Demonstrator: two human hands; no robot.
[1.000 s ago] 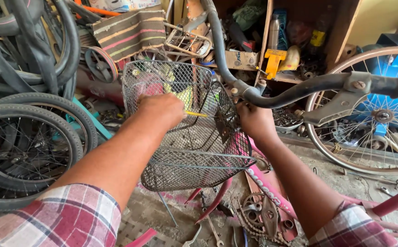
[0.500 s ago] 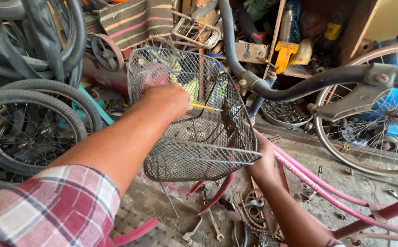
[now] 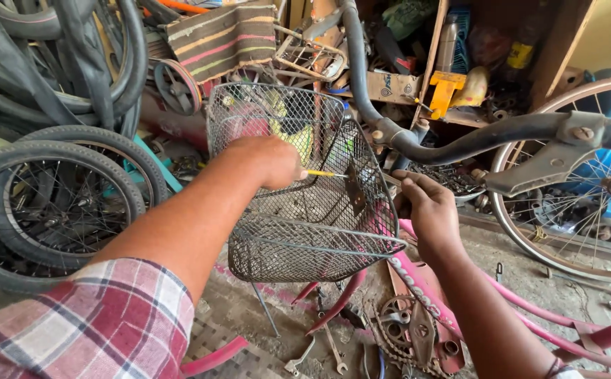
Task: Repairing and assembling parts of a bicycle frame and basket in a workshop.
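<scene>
At centre: wire basket (image 3: 298, 203) on the pink bike frame (image 3: 432, 295), under the black handlebar (image 3: 460, 140).
Left hand (image 3: 267, 161): inside the basket, fist closed on a yellow-handled screwdriver (image 3: 323, 173) pointing to 3 o'clock.
Right hand (image 3: 424, 207): at 3 o'clock outside the basket, fingers pinched at its back; what they hold, cannot tell.
Risk: the tip may slip off and jab the right hand; mesh could scrape knuckles.
Count: one basket, one screwdriver, two hands, one spoked wheel (image 3: 586, 175) at 3 o'clock, two wheels (image 3: 60, 203) at 9 o'clock.

Grey wire-mesh basket (image 3: 298, 217) upright on pink bicycle frame (image 3: 417, 281), yellow-handled screwdriver (image 3: 325, 173) inside.
</scene>
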